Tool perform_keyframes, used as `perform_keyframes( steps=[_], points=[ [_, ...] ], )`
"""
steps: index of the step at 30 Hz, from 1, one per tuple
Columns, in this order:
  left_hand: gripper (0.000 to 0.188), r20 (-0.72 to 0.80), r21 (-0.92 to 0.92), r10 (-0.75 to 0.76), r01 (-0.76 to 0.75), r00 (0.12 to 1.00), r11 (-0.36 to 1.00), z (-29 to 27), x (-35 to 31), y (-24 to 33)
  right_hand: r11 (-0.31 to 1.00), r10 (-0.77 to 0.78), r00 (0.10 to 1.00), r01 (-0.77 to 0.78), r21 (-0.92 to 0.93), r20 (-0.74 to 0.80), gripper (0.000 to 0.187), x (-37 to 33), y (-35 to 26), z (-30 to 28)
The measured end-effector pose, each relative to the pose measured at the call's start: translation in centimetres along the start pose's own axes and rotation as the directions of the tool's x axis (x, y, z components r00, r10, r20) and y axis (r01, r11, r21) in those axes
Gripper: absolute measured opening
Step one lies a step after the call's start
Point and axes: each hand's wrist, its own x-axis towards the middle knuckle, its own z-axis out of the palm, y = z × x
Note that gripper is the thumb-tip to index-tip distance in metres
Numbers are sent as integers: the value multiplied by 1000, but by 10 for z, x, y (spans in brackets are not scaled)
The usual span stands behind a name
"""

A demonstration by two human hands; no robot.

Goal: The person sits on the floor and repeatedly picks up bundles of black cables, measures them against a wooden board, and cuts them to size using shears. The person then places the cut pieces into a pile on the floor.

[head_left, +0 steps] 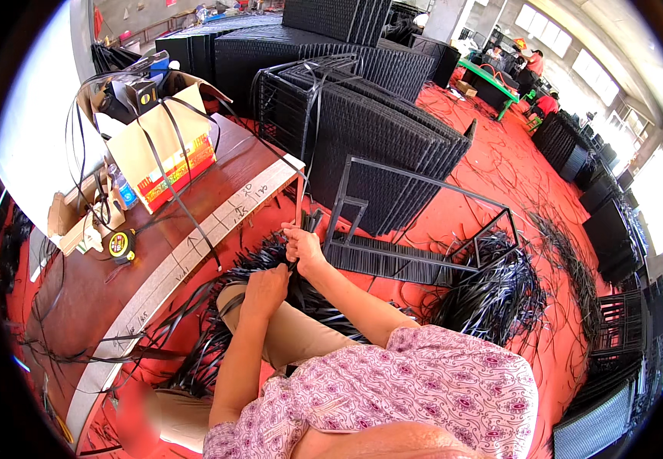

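My left hand point(267, 289) is closed just above my bent knee, next to dark strip ends; its fingertips are mostly turned away. Further forward, my right hand point(303, 249) has its fingers curled together on black plastic strips point(312, 222) by the table's corner. The two hands are close but apart. A thick heap of loose black strips point(217, 348) lies around my legs and beneath my hands. Right of my right hand stands a black rectangular metal frame point(431, 180), its lower panel point(393, 258) covered with dark strips.
At the left is a brown table point(87, 306) with a marked pale edge strip, an open cardboard box point(156, 145) and a yellow tape measure point(122, 245). Stacked black woven panels point(377, 145) stand ahead. Another strip pile point(492, 298) lies on the red floor. People point(546, 104) work far off.
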Motion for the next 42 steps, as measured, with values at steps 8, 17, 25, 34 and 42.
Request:
perform_keyframes(
  steps=[8, 17, 25, 34, 42],
  points=[
    [20, -6, 15, -3, 3, 1000, 1000, 0, -1, -1, 1000, 1, 1000, -2, -20, -14, 20, 3, 4, 0],
    [20, -6, 4, -10, 10, 1000, 1000, -1, 2, 0, 1000, 7, 1000, -7, -12, -13, 18, 4, 2, 1],
    [20, 18, -12, -3, 3, 1000, 1000, 3, 9, -3, 998, -21, 999, 19, -56, -28, 15, 6, -7, 3],
    [21, 19, 0, 8, -8, 1000, 1000, 9, 2, -6, 1000, 15, 1000, -15, 1, -20, 16, 3, 5, -2],
    [22, 2, 13, -5, 5, 1000, 1000, 0, 4, 0, 997, 51, 999, -50, 65, -9, 13, 7, -1, -4]
  ],
)
